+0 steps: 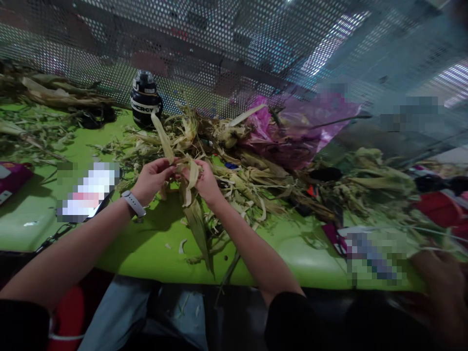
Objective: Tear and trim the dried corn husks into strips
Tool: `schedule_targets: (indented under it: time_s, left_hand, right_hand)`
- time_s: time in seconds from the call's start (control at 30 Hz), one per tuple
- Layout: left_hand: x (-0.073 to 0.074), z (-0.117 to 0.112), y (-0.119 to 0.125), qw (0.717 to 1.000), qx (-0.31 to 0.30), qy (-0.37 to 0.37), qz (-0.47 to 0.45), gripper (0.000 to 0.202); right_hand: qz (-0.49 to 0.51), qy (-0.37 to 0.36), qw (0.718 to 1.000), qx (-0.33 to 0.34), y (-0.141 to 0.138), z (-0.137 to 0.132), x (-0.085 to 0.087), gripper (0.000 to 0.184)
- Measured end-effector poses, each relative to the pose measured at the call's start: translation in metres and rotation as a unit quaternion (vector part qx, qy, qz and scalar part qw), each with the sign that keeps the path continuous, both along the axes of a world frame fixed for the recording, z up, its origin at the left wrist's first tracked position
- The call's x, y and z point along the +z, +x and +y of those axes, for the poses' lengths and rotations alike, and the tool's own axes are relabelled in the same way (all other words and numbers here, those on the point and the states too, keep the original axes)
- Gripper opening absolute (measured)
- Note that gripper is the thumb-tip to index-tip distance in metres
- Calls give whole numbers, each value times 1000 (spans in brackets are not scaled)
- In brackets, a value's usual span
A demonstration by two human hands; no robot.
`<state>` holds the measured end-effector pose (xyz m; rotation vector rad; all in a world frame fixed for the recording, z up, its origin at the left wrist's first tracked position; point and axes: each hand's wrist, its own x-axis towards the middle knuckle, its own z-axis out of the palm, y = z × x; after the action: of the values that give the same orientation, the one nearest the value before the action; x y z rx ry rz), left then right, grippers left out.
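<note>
Both my hands meet over the green table (153, 251), at the front of a heap of dry corn husks (252, 180). Pale husk strips (192, 175) are pinched between the fingers of my left hand (153, 178) and my right hand (205, 180). One strip sticks up beyond the left fingers, while another curls down by the right. A long husk leaf (197, 226) hangs below the hands toward the table's front edge. My fingertips are partly hidden behind the strips. Small husk scraps (182, 245) lie on the table in front.
A dark bottle (145, 102) stands behind the heap, beside a perforated metal screen (183, 48). To the right is a pink plastic bag (292, 131). A lit phone (89, 192) lies left of my wrist. Another person's hand (438, 270) shows at far right.
</note>
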<state>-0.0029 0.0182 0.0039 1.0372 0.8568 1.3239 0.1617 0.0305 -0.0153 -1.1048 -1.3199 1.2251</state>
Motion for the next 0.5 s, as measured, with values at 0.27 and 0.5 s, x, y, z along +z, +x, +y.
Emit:
schedule_targets:
  time_s: [0.27, 0.5]
  left_hand:
    - [0, 8, -5, 994, 99, 18, 34, 25]
    - [-8, 15, -10, 984, 129, 58, 112, 17]
  right_hand:
    - [-50, 68, 996, -12, -3, -9, -6, 77]
    - [-164, 98, 977, 99, -1, -13, 2, 33]
